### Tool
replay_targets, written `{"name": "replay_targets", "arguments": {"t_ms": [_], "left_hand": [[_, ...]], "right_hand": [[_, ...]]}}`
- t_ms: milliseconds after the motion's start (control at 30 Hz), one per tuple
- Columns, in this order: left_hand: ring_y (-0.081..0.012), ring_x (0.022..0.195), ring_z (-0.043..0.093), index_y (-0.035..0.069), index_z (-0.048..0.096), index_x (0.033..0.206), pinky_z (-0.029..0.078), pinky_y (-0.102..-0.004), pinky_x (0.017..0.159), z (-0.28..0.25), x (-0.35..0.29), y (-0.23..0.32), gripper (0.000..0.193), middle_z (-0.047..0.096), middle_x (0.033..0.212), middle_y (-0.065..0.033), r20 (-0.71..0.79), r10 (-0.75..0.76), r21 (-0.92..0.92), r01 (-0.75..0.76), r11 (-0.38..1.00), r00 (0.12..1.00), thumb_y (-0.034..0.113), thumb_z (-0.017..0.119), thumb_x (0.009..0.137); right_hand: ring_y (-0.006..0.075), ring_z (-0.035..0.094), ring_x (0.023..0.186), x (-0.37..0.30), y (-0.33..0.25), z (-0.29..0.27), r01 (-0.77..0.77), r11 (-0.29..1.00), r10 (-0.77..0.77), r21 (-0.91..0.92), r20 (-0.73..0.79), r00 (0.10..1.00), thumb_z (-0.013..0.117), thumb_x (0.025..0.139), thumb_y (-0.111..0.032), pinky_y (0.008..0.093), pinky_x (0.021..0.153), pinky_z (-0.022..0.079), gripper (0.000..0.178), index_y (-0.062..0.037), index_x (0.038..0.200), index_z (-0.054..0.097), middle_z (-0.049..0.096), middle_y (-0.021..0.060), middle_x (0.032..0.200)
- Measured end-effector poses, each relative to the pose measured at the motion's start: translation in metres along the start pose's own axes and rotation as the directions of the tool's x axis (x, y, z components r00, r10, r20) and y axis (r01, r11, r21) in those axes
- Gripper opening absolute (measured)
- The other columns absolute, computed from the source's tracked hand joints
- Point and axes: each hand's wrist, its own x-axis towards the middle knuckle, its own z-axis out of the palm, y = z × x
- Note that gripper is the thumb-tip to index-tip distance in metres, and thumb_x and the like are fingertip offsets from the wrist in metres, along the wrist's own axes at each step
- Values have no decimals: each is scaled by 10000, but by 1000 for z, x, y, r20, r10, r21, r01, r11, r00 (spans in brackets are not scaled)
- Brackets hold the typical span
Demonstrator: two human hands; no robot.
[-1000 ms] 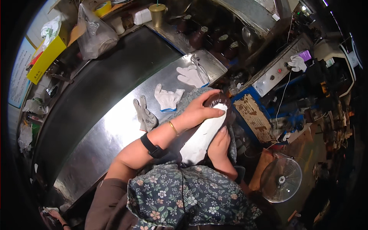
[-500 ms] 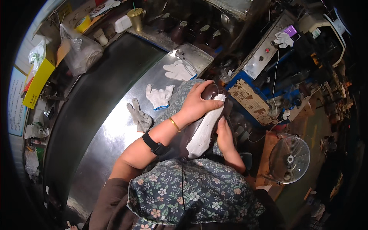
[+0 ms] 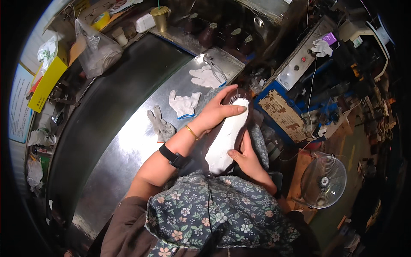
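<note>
A dark brown shoe (image 3: 227, 139) lies bottom up over my lap, its white underside facing me and its toe pointing away. My left hand (image 3: 217, 112) wraps the far left side near the toe, with the thumb on the white surface. Lower on the right edge, my right hand (image 3: 248, 157) grips the shoe with its thumb pressed on the white near the heel. The fingers beneath are hidden. On the metal table left of the shoe lie a white glove (image 3: 185, 104) with a blue cuff, a greyish glove (image 3: 161, 125) and another white glove (image 3: 206, 77).
A dark conveyor belt (image 3: 115, 85) curves along the left beside the metal table (image 3: 124, 154). Several dark brown shoes (image 3: 208, 36) stand at the back. A blue-framed machine (image 3: 280, 113) with a button panel (image 3: 295, 64) is at the right, and a fan (image 3: 324, 181) is nearer me.
The shoe has turned so its white underside faces me more fully. My right thumb has moved onto the white near the heel. My left hand keeps its hold by the toe.
</note>
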Motion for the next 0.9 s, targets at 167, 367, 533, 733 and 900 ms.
{"name": "replay_targets", "arguments": {"t_ms": [167,367,533,733,900], "left_hand": [[-214,1302,457,18,355,1480,367,-329,1087,-2,4,4,797,493,1415,-129,27,5,-10,-4,1000,1000,163,790,828],[-190,1306,448,23,309,1508,359,-325,1103,-4,-3,1,789,465,1433,-109,65,64,43,-67,997,996,187,752,876],[-225,1404,331,42,298,1516,272,-353,1157,-4,-6,-14,772,361,1520,-137,64,83,85,-89,992,994,468,607,951],[-444,1399,324,76,490,1405,251,-497,1151,30,-29,26,613,365,1498,-248,251,405,512,-476,715,879,417,634,917],[-307,1326,491,46,584,1319,382,-393,1093,28,-9,37,438,513,1433,-159,548,235,204,-401,893,803,170,693,913]], "right_hand": [[210,552,1230,36,-13,-53,-298,952,305,65,-205,930,425,1042,-443,356,1011,448,604,-36,1479,334,516,106,1392],[272,423,1354,109,-73,-60,-22,999,25,47,-55,998,273,1031,-586,395,1137,316,751,-3,1504,306,393,222,1501],[215,528,1232,135,-83,-45,-161,984,167,-72,80,983,397,1056,-432,345,1092,355,535,-1,1317,577,576,125,1337],[229,380,1378,86,-114,-75,137,982,-168,127,275,947,465,999,-234,375,1149,280,380,10,1263,586,469,148,1433],[277,482,1317,-6,-98,-134,-439,870,448,226,13,894,627,893,-366,407,1121,361,664,22,1401,445,486,175,1431]]}}
